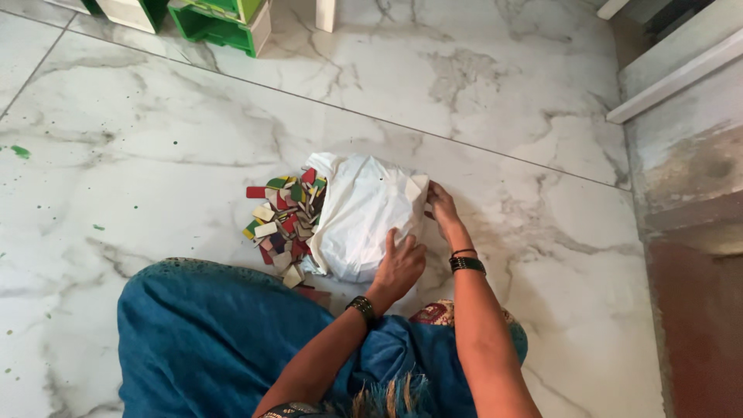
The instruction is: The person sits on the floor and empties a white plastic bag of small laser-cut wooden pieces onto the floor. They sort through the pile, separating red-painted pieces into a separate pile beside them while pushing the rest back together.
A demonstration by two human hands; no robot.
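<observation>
White plastic bag [360, 217] lies on the marble floor [155, 147], directly ahead of the seated person, just past the knees. Its long axis runs roughly near-to-far, with the mouth facing left, where a pile of small coloured wooden tiles [282, 220] spills out and touches the bag edge.

Both hands are on the bag. Left hand [400, 265] rests on the near right part, palm down, fingers spread and mostly flat, pressing rather than gripping. Right hand [443, 205] is at the far right edge, fingers curled, pinching a fold of the plastic. Left is nearer the tiles, but neither hand touches them.

Green and white crates [220, 19] sit well apart at the top edge.
</observation>
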